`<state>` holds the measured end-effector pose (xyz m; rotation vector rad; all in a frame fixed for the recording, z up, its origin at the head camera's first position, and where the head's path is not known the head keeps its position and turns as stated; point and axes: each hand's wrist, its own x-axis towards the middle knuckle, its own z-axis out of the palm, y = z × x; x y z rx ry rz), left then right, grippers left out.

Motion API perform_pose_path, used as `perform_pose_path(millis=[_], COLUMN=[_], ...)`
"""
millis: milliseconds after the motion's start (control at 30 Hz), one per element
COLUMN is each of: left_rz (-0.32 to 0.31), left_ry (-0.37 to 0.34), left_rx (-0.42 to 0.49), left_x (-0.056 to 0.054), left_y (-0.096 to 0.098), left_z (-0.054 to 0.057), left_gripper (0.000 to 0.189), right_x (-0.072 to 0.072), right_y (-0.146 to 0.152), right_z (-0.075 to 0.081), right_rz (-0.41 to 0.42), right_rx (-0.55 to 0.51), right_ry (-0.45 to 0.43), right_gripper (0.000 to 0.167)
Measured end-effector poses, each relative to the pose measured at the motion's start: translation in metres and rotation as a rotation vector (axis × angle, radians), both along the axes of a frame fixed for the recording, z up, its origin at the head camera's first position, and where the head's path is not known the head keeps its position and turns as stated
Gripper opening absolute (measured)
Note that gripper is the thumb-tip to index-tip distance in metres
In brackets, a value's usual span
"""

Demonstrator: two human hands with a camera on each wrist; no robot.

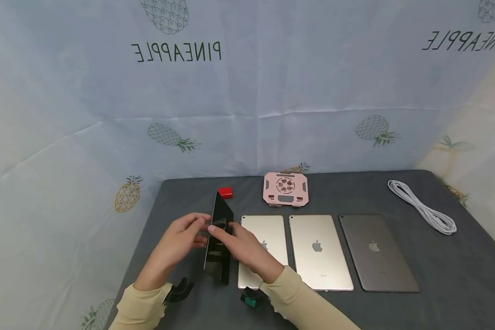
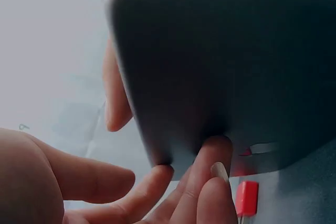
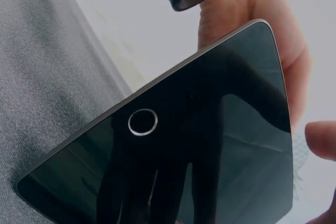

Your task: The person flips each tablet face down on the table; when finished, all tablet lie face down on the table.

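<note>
Between the two hands a dark tablet (image 1: 219,240) stands on edge, its glossy screen turned to the right. A round home button (image 3: 143,122) shows on the screen in the right wrist view. My left hand (image 1: 177,240) is at its left; in the left wrist view, fingertips press the dark back (image 2: 210,66) while the thumb stays apart. My right hand (image 1: 247,247) holds the tablet at its upper edge, thumb over the edge and fingers on the screen side. Three more tablets lie face down to the right: two gold ones (image 1: 266,229) (image 1: 319,266) and a grey one (image 1: 377,266).
A small red block (image 1: 225,192) lies behind the standing tablet. At the back of the dark cloth-covered table (image 1: 334,192) is a pink stand (image 1: 286,189) with a round cutout. A bundled white cable (image 1: 422,207) lies far right. A pineapple-print curtain (image 1: 255,82) hangs behind.
</note>
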<state>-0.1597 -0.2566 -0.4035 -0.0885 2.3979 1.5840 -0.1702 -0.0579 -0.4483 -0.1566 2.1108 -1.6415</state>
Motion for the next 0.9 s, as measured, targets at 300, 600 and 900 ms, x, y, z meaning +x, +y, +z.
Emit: perform_pose_path(millis=[300,600,900], left_rz=[-0.023,-0.052,-0.061], left_ry=[0.021,0.008,-0.016], left_rx=[-0.033,-0.041,-0.017], left_x=[-0.003,-0.005,-0.007], left_y=[0.005,0.010,0.011], left_z=[-0.011,-0.017,-0.022], left_gripper=[0.042,0.048,0.049], right_x=[-0.001,-0.001,0.002], right_y=[0.004,0.004,0.006], right_z=[0.000,-0.002,0.004], right_rz=[0.015,0.002,-0.019], right_rx=[-0.017,0.026,0.078], right_ry=[0.019,0.046,0.103], right_gripper=[0.094,0.096,0.091])
